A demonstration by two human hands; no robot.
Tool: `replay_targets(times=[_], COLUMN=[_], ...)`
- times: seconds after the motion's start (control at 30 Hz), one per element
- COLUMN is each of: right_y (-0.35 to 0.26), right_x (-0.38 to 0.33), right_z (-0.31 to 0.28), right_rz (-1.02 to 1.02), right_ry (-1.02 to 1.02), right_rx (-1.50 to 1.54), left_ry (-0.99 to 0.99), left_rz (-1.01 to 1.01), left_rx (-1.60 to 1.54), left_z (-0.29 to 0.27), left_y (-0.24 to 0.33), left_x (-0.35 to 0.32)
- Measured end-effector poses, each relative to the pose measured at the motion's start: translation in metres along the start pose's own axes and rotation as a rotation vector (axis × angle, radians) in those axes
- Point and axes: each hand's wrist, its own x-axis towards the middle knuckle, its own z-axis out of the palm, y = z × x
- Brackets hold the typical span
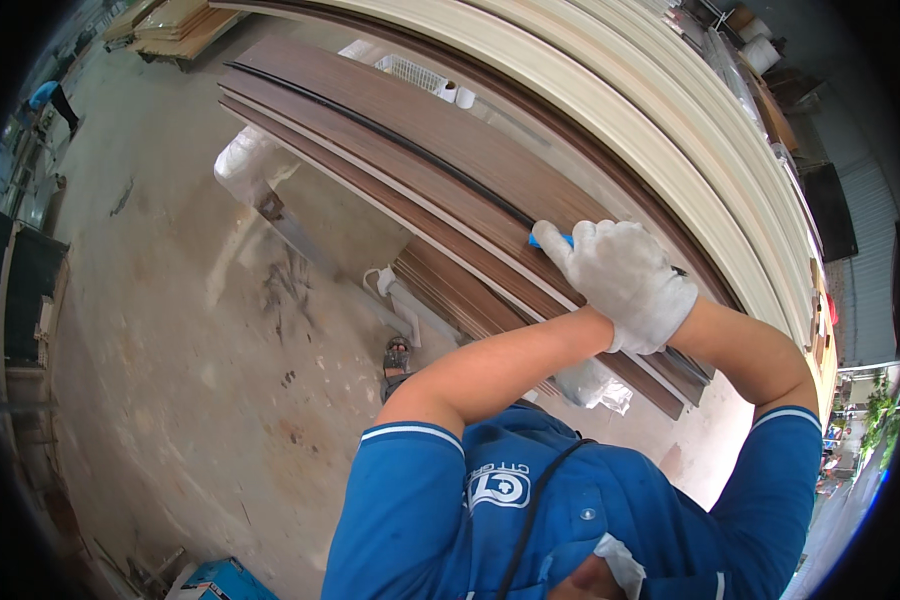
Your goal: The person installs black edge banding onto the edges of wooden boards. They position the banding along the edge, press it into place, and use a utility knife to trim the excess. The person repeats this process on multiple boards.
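Note:
My right hand (625, 262), in a pale work glove, is closed over the brown boards with its thumb stretched toward the far left. A bright blue piece (552, 239) of a small tool pokes out by the thumb; the rest is covered by the hand. My left hand (634, 337) crosses in close against the right, and its fingers are hidden. Under the hands lies a long brown wood-grain board (460, 160). A black strip (390, 136) runs along its length up to the blue piece.
Cream mouldings (610, 110) are stacked along the far side. A white basket (413, 74) stands behind the boards. A plastic-wrapped support (250, 165) holds their left end, with more brown boards (460, 290) lower down. Another person (50, 100) bends at the far left.

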Motion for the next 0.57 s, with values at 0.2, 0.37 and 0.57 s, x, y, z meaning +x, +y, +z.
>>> replay_targets(times=[0.2,0.37,0.57], right_y=[0.02,0.046,-0.021], right_x=[-0.027,-0.131,-0.239], right_z=[-0.001,0.046,0.146], right_rz=[0.109,0.576,0.912], right_ry=[-0.15,0.421,0.33], right_rx=[0.279,0.818,1.029], left_ry=[0.043,-0.099,-0.07], left_rz=[-0.019,0.16,0.283], left_rx=[0.217,0.489,0.561], left_z=[-0.031,-0.039,-0.038], left_y=[0.033,0.042,0.037], left_x=[-0.017,-0.004,0.0])
